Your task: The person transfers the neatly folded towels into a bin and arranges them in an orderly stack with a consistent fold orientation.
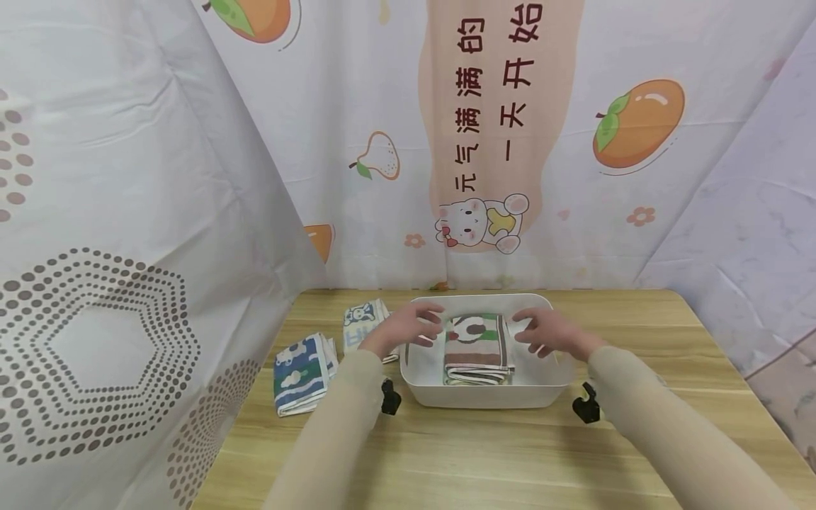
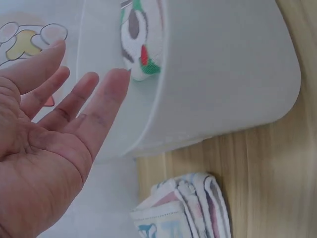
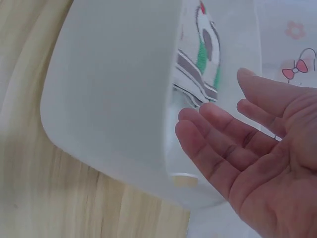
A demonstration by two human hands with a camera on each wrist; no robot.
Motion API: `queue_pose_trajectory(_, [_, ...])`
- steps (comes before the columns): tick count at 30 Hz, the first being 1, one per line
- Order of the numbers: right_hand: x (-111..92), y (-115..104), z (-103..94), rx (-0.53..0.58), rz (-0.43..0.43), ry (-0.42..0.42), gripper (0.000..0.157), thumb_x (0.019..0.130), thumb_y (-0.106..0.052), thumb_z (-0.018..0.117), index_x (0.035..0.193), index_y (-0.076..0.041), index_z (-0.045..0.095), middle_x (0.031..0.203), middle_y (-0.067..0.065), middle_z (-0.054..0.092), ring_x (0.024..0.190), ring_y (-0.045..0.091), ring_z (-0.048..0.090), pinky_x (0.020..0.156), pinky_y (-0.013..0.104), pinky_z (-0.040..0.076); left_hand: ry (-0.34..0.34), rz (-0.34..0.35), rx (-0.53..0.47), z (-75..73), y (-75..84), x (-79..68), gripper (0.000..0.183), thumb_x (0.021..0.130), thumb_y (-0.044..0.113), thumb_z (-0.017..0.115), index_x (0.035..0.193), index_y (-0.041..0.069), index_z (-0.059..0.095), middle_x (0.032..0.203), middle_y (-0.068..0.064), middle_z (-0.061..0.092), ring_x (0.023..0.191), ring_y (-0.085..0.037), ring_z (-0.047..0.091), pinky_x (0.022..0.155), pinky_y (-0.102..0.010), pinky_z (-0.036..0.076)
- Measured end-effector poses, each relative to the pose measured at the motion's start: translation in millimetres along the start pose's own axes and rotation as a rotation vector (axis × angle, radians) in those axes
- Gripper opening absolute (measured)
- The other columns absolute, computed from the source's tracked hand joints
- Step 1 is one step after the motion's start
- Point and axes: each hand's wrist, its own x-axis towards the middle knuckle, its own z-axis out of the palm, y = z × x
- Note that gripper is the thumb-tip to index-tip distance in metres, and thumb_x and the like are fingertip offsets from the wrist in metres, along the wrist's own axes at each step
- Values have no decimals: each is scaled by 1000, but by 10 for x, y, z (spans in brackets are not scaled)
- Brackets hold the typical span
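A white plastic bin (image 1: 484, 393) stands on the wooden table, and a folded brown-striped panda towel (image 1: 477, 350) lies inside it. My left hand (image 1: 411, 327) hovers over the bin's left rim with fingers spread, holding nothing. On the other side my right hand (image 1: 548, 333) is above the right rim, palm open too. The left wrist view shows my left hand (image 2: 54, 134) bare beside the bin (image 2: 223, 74) and the towel (image 2: 136, 44). In the right wrist view my right hand (image 3: 247, 153) is empty next to the bin (image 3: 114, 99) and the towel (image 3: 200, 69).
Two more folded towels lie left of the bin: a blue and green one (image 1: 301, 372) near the curtain and a pale one with blue print (image 1: 365, 324), whose folded edge (image 2: 183, 208) shows below my left hand. Patterned curtains wall the table on three sides.
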Motion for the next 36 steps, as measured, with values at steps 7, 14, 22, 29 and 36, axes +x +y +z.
queue_pose_trajectory(7, [-72,-1,-137,56,14,20,57,103,-17,61,149,10,39,115,25,64,90,32,70,78,44,62,76,-12,-62,-129,3,-60,44,99,14,68,142,12,59,126,-14,63,107,-34,69,82,-37,62])
queue_pose_trajectory(14, [-135,50,-278,140,7,39,57,103,-15,60,149,10,38,122,28,61,95,31,69,82,44,61,175,-39,-94,-253,-51,-135,39,99,16,69,138,13,62,121,-14,65,97,-27,71,79,-37,63])
queue_pose_trajectory(22, [-176,187,-401,193,-23,98,52,105,-16,57,145,12,40,110,22,68,90,30,70,79,43,62,284,-46,-160,-327,-200,-212,40,99,8,67,138,3,60,114,-19,65,82,-23,68,70,-33,61])
queue_pose_trajectory(29, [-206,248,-459,216,3,137,51,106,-16,56,145,11,41,106,21,66,88,28,70,77,39,62,298,-89,-188,-353,-323,-272,41,99,11,69,139,6,60,112,-18,66,83,-25,67,83,-46,61])
queue_pose_trajectory(36, [-235,295,-486,240,14,153,49,105,-15,56,143,13,42,99,18,65,81,23,68,73,38,62,259,-170,-255,-337,-438,-283,44,98,11,70,140,6,58,117,-14,65,92,-26,68,92,-48,59])
